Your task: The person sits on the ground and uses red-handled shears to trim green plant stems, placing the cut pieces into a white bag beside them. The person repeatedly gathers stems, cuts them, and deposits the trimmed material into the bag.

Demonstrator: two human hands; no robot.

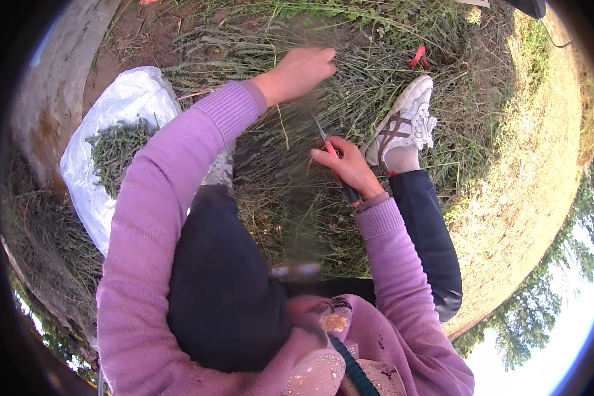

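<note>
Right hand [351, 166] grips a cutter [330, 148]; at twelve o'clock, left hand [302, 71] curls near stems [351, 92], I cannot tell its hold.

I've got a lilac knit sweater [145, 218] on feed, ribbed cuffs [228, 111], orange flower motif [334, 322], dark trousers [221, 284], white brown-striped sneaker [402, 122]; hands [353, 166] bare.
</note>
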